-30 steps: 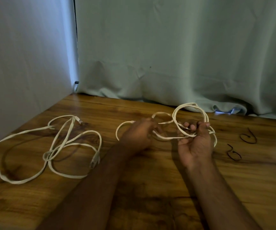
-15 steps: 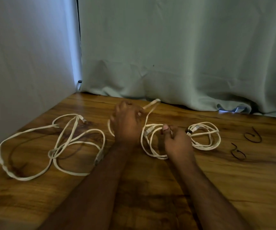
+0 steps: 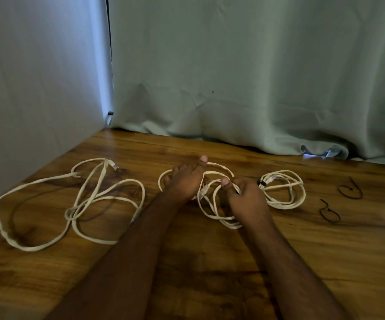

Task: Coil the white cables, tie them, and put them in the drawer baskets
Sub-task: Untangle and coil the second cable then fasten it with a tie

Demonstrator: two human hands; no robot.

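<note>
1. The right hand (image 3: 248, 199) curls round the gathered loops of the middle white cable (image 3: 212, 205) at table centre, thumb pinching the strands

2. The left hand (image 3: 185, 181) lies over the far-left part of the same cable, thumb out; whether its fingers clasp a strand is hidden

3. A tied coil (image 3: 284, 192), bound by a dark band, lies just right of the right hand; a loose cable (image 3: 71, 204) sprawls well to the left

4. Two dark ties (image 3: 330, 212) lie far right on the wooden table (image 3: 325, 262)

5. The cable looks light, limp and springy, so loops likely slip apart; best held where the strands bunch, away from the plug ends
</note>
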